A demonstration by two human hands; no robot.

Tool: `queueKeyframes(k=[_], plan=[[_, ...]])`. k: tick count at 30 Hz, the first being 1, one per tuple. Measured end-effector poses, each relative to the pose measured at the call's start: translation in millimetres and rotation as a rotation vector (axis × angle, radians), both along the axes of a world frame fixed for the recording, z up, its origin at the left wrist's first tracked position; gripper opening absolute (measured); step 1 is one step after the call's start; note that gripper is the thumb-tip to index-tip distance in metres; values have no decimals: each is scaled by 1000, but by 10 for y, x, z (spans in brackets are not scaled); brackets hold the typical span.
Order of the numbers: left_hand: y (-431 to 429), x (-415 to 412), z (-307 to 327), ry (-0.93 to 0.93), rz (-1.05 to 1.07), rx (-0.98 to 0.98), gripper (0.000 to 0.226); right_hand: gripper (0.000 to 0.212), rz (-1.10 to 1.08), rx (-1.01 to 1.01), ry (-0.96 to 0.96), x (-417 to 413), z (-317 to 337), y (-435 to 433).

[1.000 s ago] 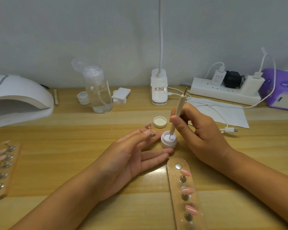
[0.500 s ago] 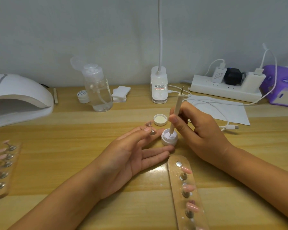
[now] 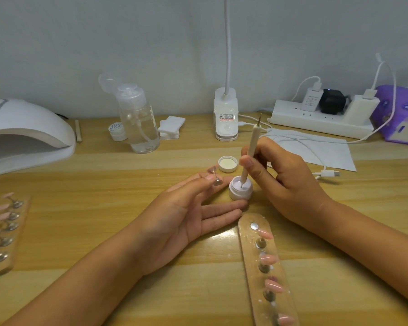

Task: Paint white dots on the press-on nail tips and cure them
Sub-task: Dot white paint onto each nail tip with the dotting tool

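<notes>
Bare left hand [image 3: 186, 222], right hand [image 3: 285, 184], forearms [image 3: 85, 285]

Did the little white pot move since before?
No. The pot sits in the same spot, just in front and right of its loose lid; only the camera tilted a little.

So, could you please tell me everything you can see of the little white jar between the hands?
The little white jar is a round pot, plastic by its look, standing upright and open on the wooden table. It holds pale white gel. Its lid lies inside-up behind it. The dotting pen, gripped by the right hand, dips its tip into the gel. The left hand, pinching a nail stand, has fingertips near the base; whether they touch is unclear.
</notes>
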State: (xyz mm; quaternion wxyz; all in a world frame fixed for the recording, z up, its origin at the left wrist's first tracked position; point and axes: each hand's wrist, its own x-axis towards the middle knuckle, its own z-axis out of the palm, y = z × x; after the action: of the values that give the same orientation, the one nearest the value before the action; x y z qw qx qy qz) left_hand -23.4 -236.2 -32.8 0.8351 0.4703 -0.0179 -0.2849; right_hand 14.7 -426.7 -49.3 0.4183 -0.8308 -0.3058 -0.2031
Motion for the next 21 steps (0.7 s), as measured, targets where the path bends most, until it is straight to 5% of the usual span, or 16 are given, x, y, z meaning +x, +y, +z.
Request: queueKeyframes(k=[8, 21], plan=[[-128, -115, -74, -176, 394, 207, 19, 23, -76, 514, 265, 6, 126, -80], [-127, -182, -87, -339, 268, 288, 8, 15, -23, 1047, 826, -148, 313, -123]])
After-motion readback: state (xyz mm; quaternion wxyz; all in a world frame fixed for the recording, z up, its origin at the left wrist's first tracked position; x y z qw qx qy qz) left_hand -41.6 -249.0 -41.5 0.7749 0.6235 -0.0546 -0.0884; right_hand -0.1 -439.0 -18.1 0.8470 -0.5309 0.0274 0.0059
